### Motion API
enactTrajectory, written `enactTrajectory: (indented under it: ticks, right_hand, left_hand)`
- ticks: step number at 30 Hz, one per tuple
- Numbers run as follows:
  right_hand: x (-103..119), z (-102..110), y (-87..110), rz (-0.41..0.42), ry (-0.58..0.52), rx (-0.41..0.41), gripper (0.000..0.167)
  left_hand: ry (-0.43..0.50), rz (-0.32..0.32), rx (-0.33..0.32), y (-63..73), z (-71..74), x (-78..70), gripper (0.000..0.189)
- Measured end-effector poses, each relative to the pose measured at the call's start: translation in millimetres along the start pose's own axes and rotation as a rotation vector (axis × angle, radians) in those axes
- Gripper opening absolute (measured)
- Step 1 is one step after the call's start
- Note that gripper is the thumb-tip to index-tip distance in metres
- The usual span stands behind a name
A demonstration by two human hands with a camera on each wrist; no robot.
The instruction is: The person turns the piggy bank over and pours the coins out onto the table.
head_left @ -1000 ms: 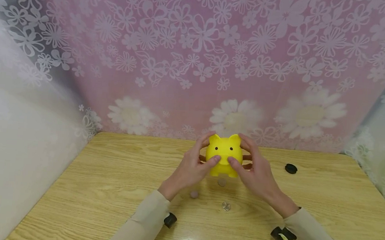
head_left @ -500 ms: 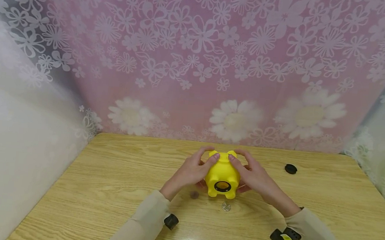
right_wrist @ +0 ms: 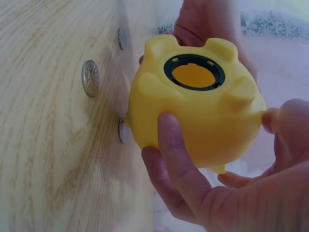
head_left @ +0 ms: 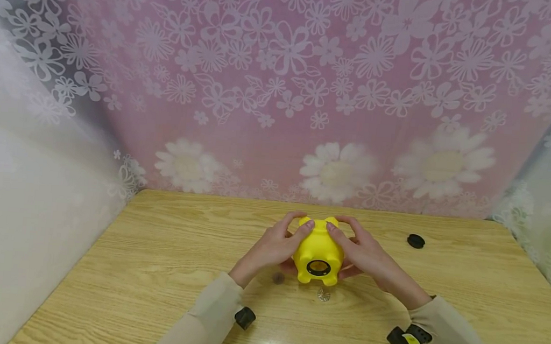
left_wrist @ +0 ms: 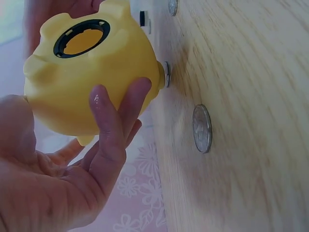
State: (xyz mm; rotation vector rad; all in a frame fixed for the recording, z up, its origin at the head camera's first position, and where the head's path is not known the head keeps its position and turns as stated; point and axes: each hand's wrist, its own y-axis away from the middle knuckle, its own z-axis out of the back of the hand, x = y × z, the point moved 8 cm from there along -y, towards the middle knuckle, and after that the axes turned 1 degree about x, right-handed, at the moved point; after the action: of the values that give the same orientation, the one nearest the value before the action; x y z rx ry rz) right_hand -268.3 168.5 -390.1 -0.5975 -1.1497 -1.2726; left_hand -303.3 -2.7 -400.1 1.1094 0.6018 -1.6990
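A yellow piggy bank (head_left: 319, 245) is held between both hands, tipped back so its underside faces me. Its belly hole, edged by a black ring (right_wrist: 220, 76), is uncovered. My left hand (head_left: 274, 245) grips one side, thumb on the snout and fingers curled round the body. On the other side my right hand (head_left: 366, 255) mirrors that grip. One coin (head_left: 324, 295) lies just in front of the bank and another coin (head_left: 278, 278) by the left wrist. A third coin (left_wrist: 168, 74) is right at the bank's tail side, hidden from the head view.
A round black cap (head_left: 416, 241) lies on the wooden table (head_left: 177, 250) to the right of the hands. Behind the table hangs a pink flowered cloth (head_left: 261, 111). Pale cloths close in the left and right sides.
Over the last second both hands have lowered the piggy bank and tilted it from face-on to underside-on, covering the middle coin in the head view. Since half a second ago it stays nearly still.
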Motion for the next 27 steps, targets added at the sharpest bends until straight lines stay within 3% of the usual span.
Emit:
enactTrajectory:
  ticks: [16, 24, 27]
  right_hand:
    - [2, 2, -3.1, 0.037, -0.064, -0.007, 0.079]
    - [3, 6, -4.7, 0.057, -0.056, -0.051, 0.08]
    - [10, 9, -1.6, 0.171, -0.024, -0.119, 0.075]
  left_hand:
    - [0.141, -0.007, 0.07, 0.6, -1.3, 0.6, 0.06]
    - [0.171, -0.057, 0.075, 2.4, 0.8, -4.8, 0.06]
    - [0.138, -0.15, 0.042, 4.7, 4.2, -12.8, 0.061]
